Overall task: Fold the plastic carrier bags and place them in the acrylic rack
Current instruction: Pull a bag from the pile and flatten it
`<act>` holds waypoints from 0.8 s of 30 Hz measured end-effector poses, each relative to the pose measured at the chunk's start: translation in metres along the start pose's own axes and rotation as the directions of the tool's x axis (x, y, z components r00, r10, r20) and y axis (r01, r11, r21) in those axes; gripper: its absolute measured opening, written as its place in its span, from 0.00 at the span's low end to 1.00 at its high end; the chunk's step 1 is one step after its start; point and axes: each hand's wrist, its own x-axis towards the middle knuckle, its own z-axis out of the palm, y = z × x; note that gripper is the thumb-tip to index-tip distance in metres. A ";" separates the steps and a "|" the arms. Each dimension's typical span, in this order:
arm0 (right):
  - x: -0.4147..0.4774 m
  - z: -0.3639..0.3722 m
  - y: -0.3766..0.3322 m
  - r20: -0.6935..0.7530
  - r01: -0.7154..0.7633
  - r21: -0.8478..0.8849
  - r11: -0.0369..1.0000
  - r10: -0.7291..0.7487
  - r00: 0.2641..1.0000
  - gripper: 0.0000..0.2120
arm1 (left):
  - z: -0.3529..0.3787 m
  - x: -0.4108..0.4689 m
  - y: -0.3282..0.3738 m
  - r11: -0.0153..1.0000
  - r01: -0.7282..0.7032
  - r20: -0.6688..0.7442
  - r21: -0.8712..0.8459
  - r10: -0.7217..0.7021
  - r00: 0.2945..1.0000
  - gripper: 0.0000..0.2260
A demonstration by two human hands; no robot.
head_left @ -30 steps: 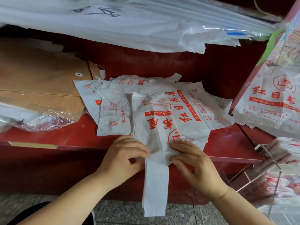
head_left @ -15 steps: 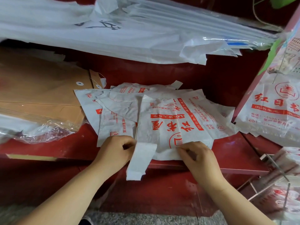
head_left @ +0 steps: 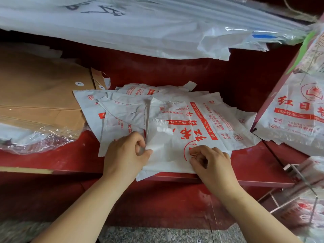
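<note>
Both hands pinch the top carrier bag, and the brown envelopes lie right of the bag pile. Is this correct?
Not quite: in the head view the brown envelopes lie left of the bag pile, not right. The left hand and right hand do pinch the top carrier bag.

Left hand (head_left: 125,155) and right hand (head_left: 212,163) bare, both forearms bare as far as they show

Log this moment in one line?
fold step | left hand pinches left edge of carrier bag | right hand grips its near edge
</note>
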 end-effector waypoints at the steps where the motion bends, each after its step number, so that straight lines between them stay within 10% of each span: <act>1: -0.001 0.000 0.001 0.002 0.001 -0.001 1.000 -0.001 1.000 0.07 | 0.002 -0.002 -0.003 0.995 -0.101 -0.028 -0.006 0.100 0.995 0.21; 7: -0.001 0.001 0.004 0.021 0.027 -0.033 0.999 -0.026 0.999 0.07 | 0.007 -0.014 -0.011 0.862 -0.496 0.045 -0.105 0.503 0.863 0.06; 12: -0.003 0.003 0.004 -0.065 0.107 0.035 0.994 -0.105 0.992 0.10 | 0.009 -0.020 -0.011 0.846 -0.523 0.245 0.106 0.488 0.838 0.23; 17: -0.017 0.007 0.011 0.094 0.504 -0.219 0.835 -0.496 0.863 0.22 | 0.009 -0.021 -0.011 0.846 -0.523 0.225 0.102 0.492 0.841 0.22; 24: -0.022 0.007 0.017 0.016 0.517 -0.026 0.856 -0.516 0.856 0.10 | 0.003 -0.029 -0.015 0.814 -0.581 0.121 0.003 0.577 0.808 0.13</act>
